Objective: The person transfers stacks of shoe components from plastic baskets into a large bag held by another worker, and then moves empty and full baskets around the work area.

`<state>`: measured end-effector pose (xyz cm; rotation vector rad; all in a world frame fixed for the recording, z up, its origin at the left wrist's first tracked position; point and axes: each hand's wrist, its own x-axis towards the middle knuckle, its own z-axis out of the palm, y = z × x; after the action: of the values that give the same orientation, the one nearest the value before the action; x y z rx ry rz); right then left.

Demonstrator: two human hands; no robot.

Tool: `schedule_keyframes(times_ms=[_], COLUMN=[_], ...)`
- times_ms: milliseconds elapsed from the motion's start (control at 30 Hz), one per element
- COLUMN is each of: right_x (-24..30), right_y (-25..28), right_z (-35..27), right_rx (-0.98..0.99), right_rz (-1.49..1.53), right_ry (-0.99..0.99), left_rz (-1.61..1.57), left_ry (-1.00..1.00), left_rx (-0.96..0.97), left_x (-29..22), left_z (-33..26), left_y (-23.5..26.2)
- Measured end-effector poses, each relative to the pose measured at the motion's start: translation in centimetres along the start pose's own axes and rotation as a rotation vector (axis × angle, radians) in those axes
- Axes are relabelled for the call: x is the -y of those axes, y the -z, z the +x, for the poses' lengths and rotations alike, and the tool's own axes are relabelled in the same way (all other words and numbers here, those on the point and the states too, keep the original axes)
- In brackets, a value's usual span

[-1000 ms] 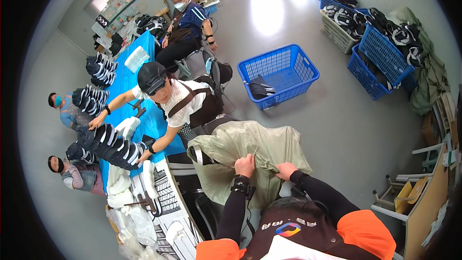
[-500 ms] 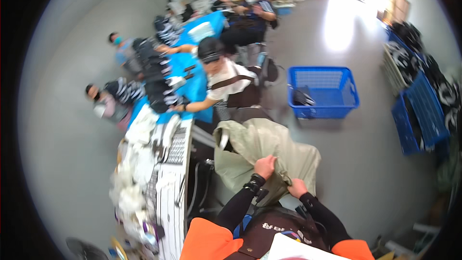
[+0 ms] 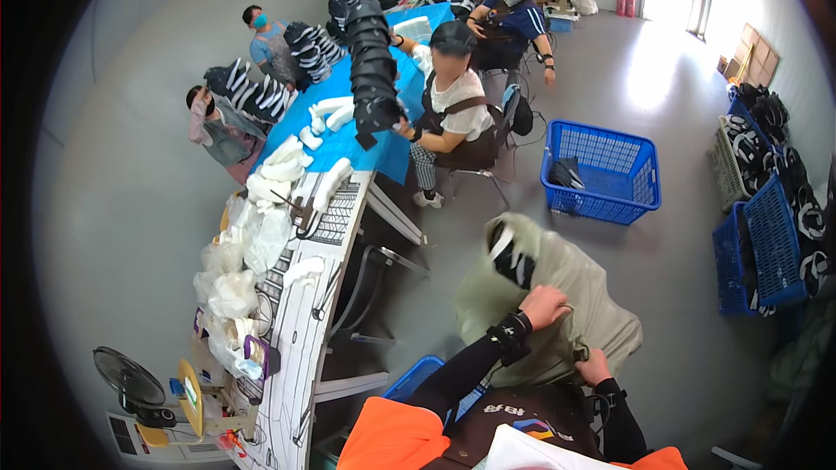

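Observation:
A large pale olive-green sack (image 3: 596, 283) hangs in front of me, with its mouth turned up and to the left. Inside the opening, black pieces with white bands (image 3: 512, 261) show; what they are exactly I cannot tell. My left hand (image 3: 545, 305) is closed on the sack cloth just below the mouth. Lower and to the right, my right hand (image 3: 595, 368) also grips a gathered fold of the cloth.
A blue basket (image 3: 601, 213) holding dark pieces stands on the floor ahead. Filled blue baskets (image 3: 778, 248) line the right wall. To my left runs a long table (image 3: 305, 322) with white foam-like pieces. A seated co-worker (image 3: 457, 104) handles a black stack (image 3: 372, 61).
Both hands and the sack have shifted right in view, and black-and-white pieces now show in its mouth. The co-worker's black stack is now raised upright. A person at the far left has lifted a hand.

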<state>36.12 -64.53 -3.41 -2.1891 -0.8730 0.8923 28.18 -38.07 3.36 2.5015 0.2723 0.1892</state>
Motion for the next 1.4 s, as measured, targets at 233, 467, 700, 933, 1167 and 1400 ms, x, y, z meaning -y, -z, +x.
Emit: schedule_keyframes(times_ms=[233,467,700,933,1167,1400], right_x=[-2.6,-0.6,-1.1,-2.4,-6.4,-8.9], right_y=[1.6,1.0,1.4,2.8,4.9,4.1], right_z=[-0.8,-1.0,-0.5,-1.1,-3.4,-6.5], right_rx=[-0.064,0.005,-0.028,0.104,0.19,0.198], right_rz=[-0.079,-0.083,-0.053,-0.12,-0.078,-0.011], right_ry=[-0.129,-0.147,-0.133,-0.066,-0.007,-0.059], left_rz=[-0.13,-0.524,-0.246,0.653,0.283,0.053], left_ry=[-0.359,-0.271,-0.181,-0.409,-0.304,-0.073], left_rx=[-0.961,-0.78,-0.322,0.151,-0.217,-0.337], left_x=[-14.5,-9.8,-11.5,-3.2,-5.1,-6.7], left_z=[-4.2,-6.0,-1.9,1.3,1.8,-1.3], left_y=[22.7,20.9,14.3,-5.8,-12.2,-17.0])
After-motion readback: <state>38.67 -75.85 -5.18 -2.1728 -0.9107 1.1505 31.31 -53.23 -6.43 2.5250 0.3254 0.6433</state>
